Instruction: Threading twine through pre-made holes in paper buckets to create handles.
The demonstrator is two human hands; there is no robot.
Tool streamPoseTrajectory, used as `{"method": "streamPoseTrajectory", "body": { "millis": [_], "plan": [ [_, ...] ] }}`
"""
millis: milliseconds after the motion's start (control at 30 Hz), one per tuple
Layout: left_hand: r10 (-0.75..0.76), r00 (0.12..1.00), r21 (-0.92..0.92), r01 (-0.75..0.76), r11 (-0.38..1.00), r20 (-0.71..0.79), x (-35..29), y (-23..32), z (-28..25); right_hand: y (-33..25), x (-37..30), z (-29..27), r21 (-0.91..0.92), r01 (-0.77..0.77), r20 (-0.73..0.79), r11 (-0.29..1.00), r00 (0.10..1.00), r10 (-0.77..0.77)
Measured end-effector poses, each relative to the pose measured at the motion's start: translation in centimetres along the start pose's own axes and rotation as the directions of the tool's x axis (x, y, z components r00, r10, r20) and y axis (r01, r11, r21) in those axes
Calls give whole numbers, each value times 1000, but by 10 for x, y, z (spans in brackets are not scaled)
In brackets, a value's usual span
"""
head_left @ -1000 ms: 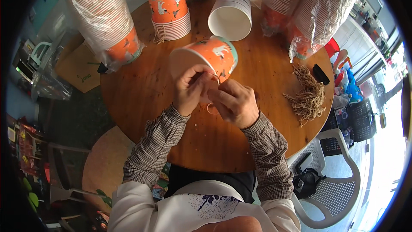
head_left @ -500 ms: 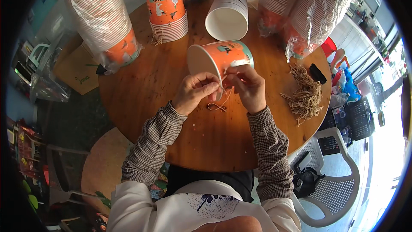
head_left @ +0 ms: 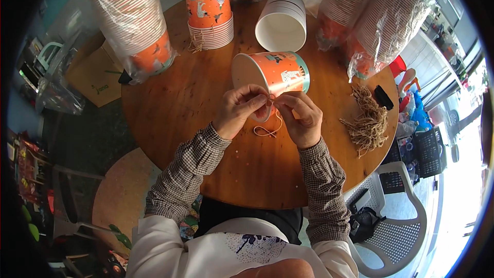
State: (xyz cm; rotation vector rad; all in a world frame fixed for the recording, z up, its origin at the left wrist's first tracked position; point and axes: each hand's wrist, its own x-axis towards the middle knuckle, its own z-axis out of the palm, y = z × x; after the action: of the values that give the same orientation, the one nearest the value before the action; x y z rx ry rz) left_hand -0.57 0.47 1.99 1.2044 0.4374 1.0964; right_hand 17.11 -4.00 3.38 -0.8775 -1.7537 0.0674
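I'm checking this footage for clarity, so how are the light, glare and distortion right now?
Head view: glare washes out the far right, beyond the pale chair; head view: the plastic bag at upper left shows shiny highlights, while the floor below is dim; head view: left hand and right hand look fairly sharp; head view: the rim is black, bending edges nearby.

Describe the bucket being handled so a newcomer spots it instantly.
Find the round wooden table; over its middle is an orange, teal-based bucket tipped sideways, opening leftward. Only this one has the left hand and right hand at its rim, pinching thin cord.
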Motion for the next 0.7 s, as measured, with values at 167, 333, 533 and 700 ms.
{"method": "streamPoseTrajectory", "body": {
  "millis": [167,333,533,700],
  "plan": [
    [185,983,376,-175,910,9,-2,-3,5,-4,-1,-1,-72,-70,-74,995,995,65],
    [376,921,576,-365,732,107,2,-6,2,-12,1,-5,-52,-59,-152,997,987,51],
    [-147,989,-11,147,989,-12,0,11,-1,-2,0,-3,-128,-5,-30,992,1000,1],
    [-208,975,-320,222,921,78,-1,7,-6,-7,-1,4,-81,31,64,996,998,-26]
  ]
}}
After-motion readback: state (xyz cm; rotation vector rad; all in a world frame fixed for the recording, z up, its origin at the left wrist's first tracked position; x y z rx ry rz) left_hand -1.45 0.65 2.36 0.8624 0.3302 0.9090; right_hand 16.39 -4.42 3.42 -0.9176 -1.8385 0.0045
